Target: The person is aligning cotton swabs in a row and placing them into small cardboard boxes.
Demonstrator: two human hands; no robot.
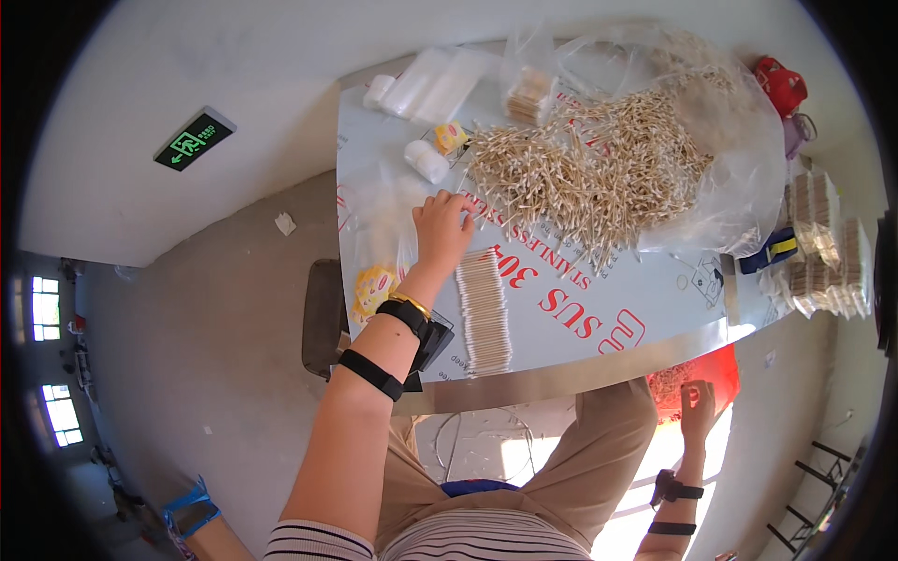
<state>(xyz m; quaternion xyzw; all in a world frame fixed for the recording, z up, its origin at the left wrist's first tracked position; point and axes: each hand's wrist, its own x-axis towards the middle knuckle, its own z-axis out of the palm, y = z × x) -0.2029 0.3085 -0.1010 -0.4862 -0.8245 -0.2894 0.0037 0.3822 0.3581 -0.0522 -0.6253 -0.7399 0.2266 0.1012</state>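
Note:
My left hand (pixel 441 230) is over the table at the near left edge of a big loose heap of cotton swabs (pixel 599 178). Its fingers are curled with thumb and forefinger close together; what is between them, if anything, is too small to make out. Just below this hand, a neat column of cotton swabs (pixel 484 313) lies side by side, running toward the table's front edge. Low on the right, past the table edge, my right hand (pixel 697 404) hangs over a red bag (pixel 718 374). Its thumb and fingers are pinched together, and their contents cannot be seen.
The metal-topped table (pixel 561 323) also bears clear plastic bags (pixel 435 84), a white roll (pixel 427 161), yellow packets (pixel 374 288) and a bag of swabs (pixel 531 93). Packed swab bundles (pixel 823 252) stack at the right end. A dark stool (pixel 323 313) stands left.

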